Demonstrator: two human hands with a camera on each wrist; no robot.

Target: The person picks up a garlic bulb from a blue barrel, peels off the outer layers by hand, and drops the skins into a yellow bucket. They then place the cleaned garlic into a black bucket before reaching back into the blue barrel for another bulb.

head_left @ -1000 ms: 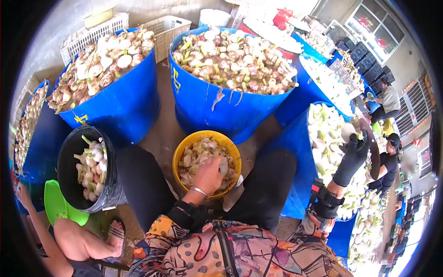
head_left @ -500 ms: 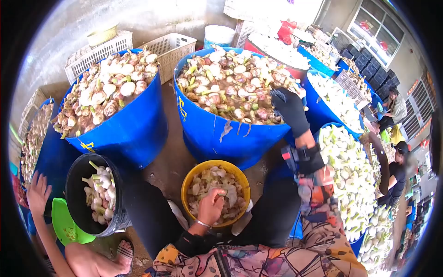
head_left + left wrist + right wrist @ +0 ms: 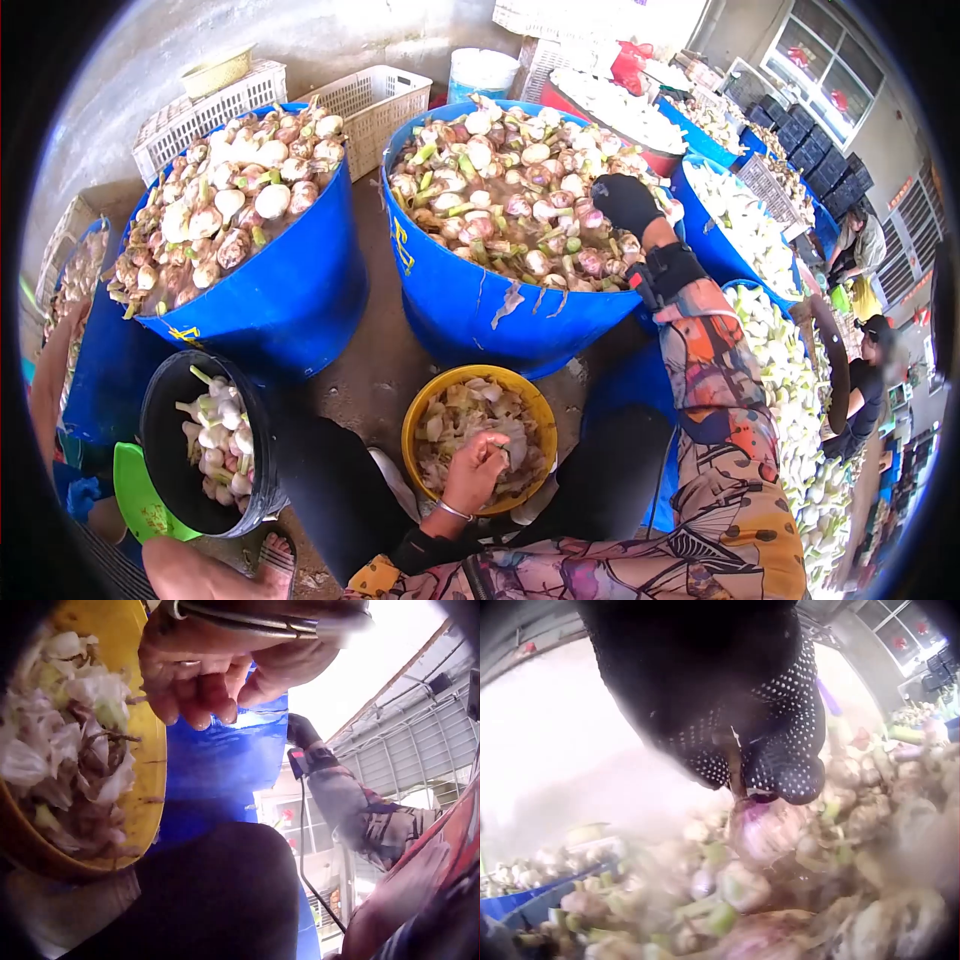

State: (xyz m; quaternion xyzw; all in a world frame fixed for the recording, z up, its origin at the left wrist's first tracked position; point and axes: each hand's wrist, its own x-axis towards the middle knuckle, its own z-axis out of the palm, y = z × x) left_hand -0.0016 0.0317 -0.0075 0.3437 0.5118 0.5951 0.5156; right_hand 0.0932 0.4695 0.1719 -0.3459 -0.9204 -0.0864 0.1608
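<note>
My bare left hand (image 3: 476, 474), with a bangle on its wrist, hovers over a yellow bowl (image 3: 409, 440) of pale garlic skins (image 3: 67, 750). Its fingers curl loosely, and nothing shows between them in the left wrist view. Away to the right, my right hand (image 3: 628, 203) in a black dotted glove reaches over a big blue tub (image 3: 480, 310) heaped with untrimmed garlic. In the right wrist view its fingers pinch a purplish garlic bulb (image 3: 769, 834) by the stem (image 3: 736, 769), close above other bulbs.
A black bucket (image 3: 160, 430) of cleaned garlic stands left of my knee, beside a green scoop (image 3: 140, 490). Another blue tub (image 3: 270, 310) of garlic is at the left. On my right, a tub of pale garlic (image 3: 780, 380) stands close. Other people sit nearby.
My right hand has moved from the pale garlic tub at the right to the big middle tub and now pinches a bulb there. My left hand has stayed over the bowl.
</note>
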